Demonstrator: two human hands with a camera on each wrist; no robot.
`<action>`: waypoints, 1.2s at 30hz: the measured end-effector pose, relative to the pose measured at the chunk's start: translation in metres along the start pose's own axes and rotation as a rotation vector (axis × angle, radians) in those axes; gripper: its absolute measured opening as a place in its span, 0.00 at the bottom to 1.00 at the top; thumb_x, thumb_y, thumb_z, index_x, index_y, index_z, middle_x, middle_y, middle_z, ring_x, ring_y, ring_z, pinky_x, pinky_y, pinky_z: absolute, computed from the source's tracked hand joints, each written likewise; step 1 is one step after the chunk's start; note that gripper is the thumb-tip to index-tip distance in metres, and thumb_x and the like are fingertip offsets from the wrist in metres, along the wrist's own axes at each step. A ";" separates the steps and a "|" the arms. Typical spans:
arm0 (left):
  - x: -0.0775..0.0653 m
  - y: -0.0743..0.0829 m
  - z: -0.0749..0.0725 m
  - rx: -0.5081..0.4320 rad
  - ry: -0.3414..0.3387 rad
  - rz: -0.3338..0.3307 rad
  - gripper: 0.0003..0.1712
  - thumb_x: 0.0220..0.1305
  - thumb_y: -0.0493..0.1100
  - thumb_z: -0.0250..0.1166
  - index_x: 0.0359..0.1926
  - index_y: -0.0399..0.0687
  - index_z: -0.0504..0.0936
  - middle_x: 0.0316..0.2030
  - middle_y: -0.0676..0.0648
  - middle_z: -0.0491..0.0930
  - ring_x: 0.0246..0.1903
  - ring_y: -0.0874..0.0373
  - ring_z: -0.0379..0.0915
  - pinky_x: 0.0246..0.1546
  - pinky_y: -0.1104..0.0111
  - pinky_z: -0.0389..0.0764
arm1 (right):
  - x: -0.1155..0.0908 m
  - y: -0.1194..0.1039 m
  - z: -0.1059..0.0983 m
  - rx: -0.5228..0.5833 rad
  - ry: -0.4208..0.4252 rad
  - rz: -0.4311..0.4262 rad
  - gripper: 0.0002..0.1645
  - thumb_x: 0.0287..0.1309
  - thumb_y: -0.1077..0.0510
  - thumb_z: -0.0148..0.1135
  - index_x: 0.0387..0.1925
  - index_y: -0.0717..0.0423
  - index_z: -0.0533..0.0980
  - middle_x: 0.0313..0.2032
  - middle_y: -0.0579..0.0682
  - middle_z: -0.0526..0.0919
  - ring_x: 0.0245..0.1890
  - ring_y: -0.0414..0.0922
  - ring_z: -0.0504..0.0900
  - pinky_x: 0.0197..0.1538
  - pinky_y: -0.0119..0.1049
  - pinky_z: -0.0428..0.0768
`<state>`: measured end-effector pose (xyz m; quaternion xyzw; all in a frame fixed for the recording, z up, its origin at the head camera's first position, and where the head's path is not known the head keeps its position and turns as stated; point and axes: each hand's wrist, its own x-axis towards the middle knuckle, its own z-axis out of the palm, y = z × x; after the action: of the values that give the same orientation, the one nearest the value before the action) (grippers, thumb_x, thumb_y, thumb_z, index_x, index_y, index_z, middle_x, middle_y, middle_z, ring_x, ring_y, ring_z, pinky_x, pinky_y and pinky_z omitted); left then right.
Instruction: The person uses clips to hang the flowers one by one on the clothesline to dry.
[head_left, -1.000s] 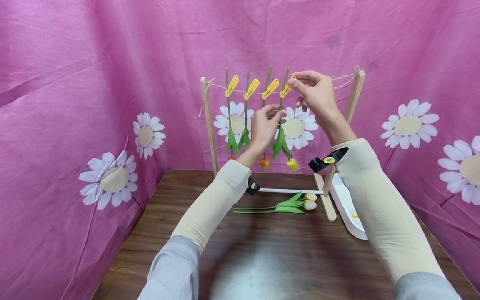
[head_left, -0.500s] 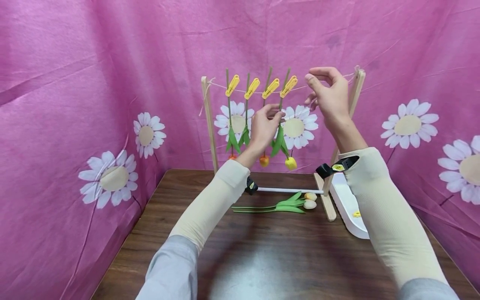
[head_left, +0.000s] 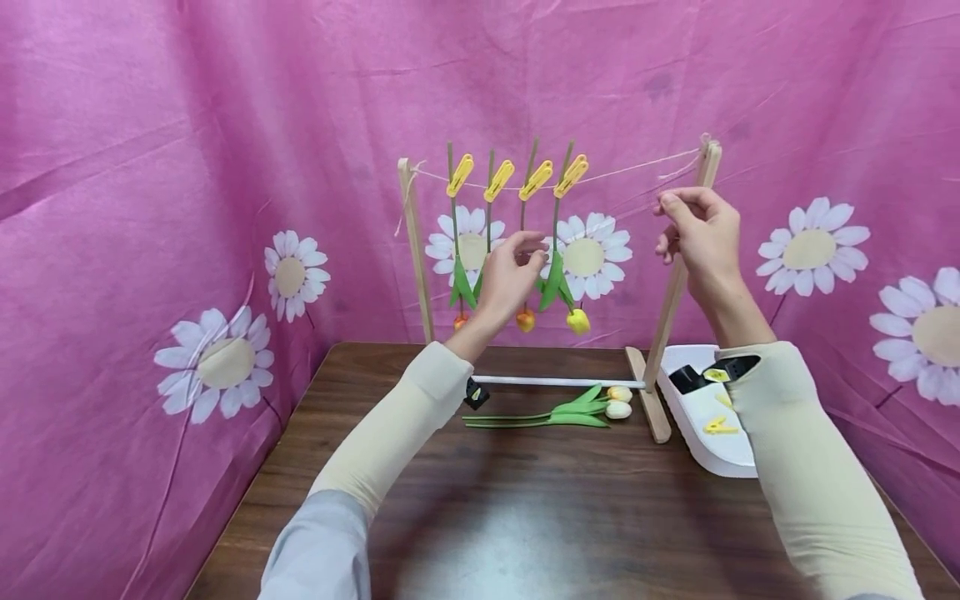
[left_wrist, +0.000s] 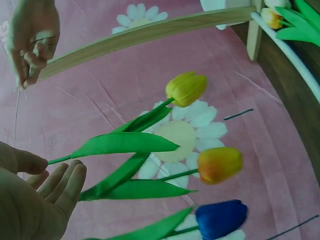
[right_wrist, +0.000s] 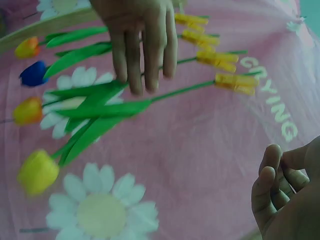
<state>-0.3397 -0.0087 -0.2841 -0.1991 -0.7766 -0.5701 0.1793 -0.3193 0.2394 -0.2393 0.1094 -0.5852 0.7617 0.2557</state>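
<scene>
Several artificial tulips hang head down from a string, each stem clipped by a yellow clothespin (head_left: 572,177). The rightmost is a yellow tulip (head_left: 577,322); left of it hangs an orange tulip (head_left: 525,320). A blue tulip (right_wrist: 34,73) shows in the wrist views. My left hand (head_left: 510,279) is beside the yellow tulip's stem, its fingers relaxed and just left of it in the head view, gripping nothing. To the right, below the string and near the right post, my right hand (head_left: 701,233) is in the air, fingers loosely bent, nothing held.
Wooden posts (head_left: 416,250) hold up the string, joined low down by a white rod (head_left: 562,382). Two pale tulips (head_left: 577,410) lie on the brown table (head_left: 540,508). At the right stands a white tray (head_left: 705,454) with yellow clothespins (head_left: 720,427) in it.
My right hand has let go of the rightmost clothespin and moved right and down. My left hand has come off the yellow tulip's stem, shifting slightly left and down.
</scene>
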 end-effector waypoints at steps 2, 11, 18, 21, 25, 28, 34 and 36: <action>-0.006 -0.005 -0.004 -0.003 -0.008 0.006 0.16 0.76 0.34 0.62 0.60 0.41 0.85 0.51 0.42 0.90 0.49 0.54 0.88 0.52 0.72 0.86 | -0.003 0.005 -0.011 -0.010 0.002 0.010 0.04 0.72 0.61 0.67 0.39 0.56 0.84 0.28 0.45 0.89 0.09 0.38 0.77 0.11 0.27 0.71; -0.031 -0.035 -0.021 0.019 -0.090 0.004 0.12 0.77 0.36 0.61 0.53 0.34 0.85 0.42 0.37 0.90 0.42 0.46 0.86 0.38 0.76 0.81 | -0.017 0.027 -0.065 -0.085 0.003 0.076 0.07 0.76 0.59 0.63 0.40 0.58 0.83 0.29 0.45 0.89 0.11 0.38 0.77 0.13 0.27 0.73; -0.049 -0.062 -0.034 0.020 -0.171 -0.036 0.12 0.78 0.36 0.60 0.53 0.33 0.85 0.40 0.33 0.88 0.39 0.40 0.85 0.33 0.77 0.78 | -0.021 0.045 -0.115 -0.544 -0.018 0.125 0.09 0.79 0.53 0.59 0.42 0.50 0.82 0.25 0.26 0.85 0.12 0.34 0.78 0.17 0.27 0.76; -0.058 -0.076 -0.039 0.039 -0.202 -0.049 0.11 0.77 0.36 0.60 0.51 0.36 0.86 0.37 0.36 0.88 0.37 0.43 0.85 0.32 0.76 0.79 | -0.022 0.055 -0.135 -0.818 -0.080 0.096 0.16 0.79 0.50 0.57 0.47 0.59 0.82 0.23 0.20 0.82 0.13 0.34 0.79 0.17 0.29 0.77; -0.071 -0.099 -0.045 0.073 -0.262 -0.067 0.09 0.77 0.37 0.61 0.49 0.39 0.86 0.35 0.33 0.87 0.29 0.57 0.81 0.31 0.74 0.81 | -0.025 0.069 -0.159 -1.160 -0.245 0.065 0.22 0.79 0.48 0.56 0.52 0.64 0.82 0.21 0.32 0.86 0.17 0.37 0.81 0.24 0.34 0.75; -0.082 -0.116 -0.050 0.119 -0.315 -0.099 0.08 0.77 0.37 0.62 0.47 0.39 0.86 0.35 0.33 0.87 0.28 0.63 0.79 0.31 0.75 0.81 | -0.029 0.081 -0.174 -1.324 -0.367 0.085 0.20 0.78 0.49 0.57 0.53 0.62 0.82 0.24 0.48 0.89 0.21 0.39 0.82 0.29 0.37 0.71; -0.105 -0.148 -0.061 0.178 -0.415 -0.183 0.08 0.78 0.36 0.61 0.48 0.39 0.86 0.33 0.35 0.87 0.33 0.43 0.86 0.28 0.75 0.81 | -0.034 0.095 -0.198 -1.386 -0.526 0.256 0.18 0.75 0.53 0.59 0.51 0.65 0.81 0.30 0.54 0.89 0.25 0.44 0.84 0.27 0.39 0.73; -0.111 -0.157 -0.064 0.194 -0.440 -0.196 0.09 0.78 0.36 0.61 0.48 0.39 0.87 0.35 0.32 0.88 0.33 0.44 0.87 0.29 0.75 0.82 | -0.035 0.098 -0.206 -1.399 -0.565 0.303 0.18 0.74 0.54 0.60 0.50 0.66 0.81 0.30 0.54 0.88 0.26 0.45 0.84 0.27 0.39 0.73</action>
<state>-0.3222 -0.1238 -0.4498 -0.2239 -0.8637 -0.4505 -0.0317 -0.3134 0.4069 -0.3978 0.0310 -0.9824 0.1842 -0.0011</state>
